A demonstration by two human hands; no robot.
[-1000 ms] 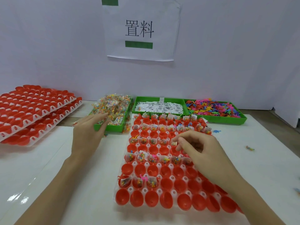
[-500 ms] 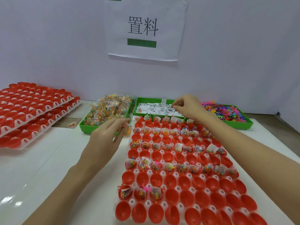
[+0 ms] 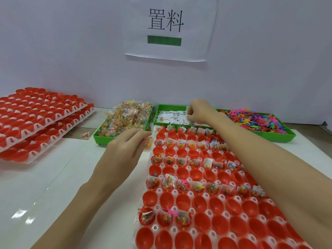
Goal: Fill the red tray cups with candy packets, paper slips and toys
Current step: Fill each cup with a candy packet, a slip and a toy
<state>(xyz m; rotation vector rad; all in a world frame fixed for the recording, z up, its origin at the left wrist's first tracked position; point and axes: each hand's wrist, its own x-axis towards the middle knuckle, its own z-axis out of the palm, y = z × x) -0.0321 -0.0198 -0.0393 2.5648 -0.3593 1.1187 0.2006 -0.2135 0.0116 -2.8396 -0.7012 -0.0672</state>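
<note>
Head view | right hand [image 3: 197, 112] curled, pinching among paper slips [image 3: 170, 118] in far middle bin | left hand [image 3: 125, 150] relaxed, holding nothing visible | red tray [image 3: 197, 177] cups lie nearer, just below right hand.

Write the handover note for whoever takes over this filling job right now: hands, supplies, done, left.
Right hand: reaching into the middle green bin, fingers curled on the paper slips.
Left hand: fingers relaxed, between the candy bin and the red tray, by a loose candy packet.
Toys: in the right-hand green bin.
Spare trays: stacked far left.
Done: alternate rows of cups hold packets, some with slips or toys; the nearest such row has only three cups filled.
Left: finish that row. The rows between hold nothing.
</note>
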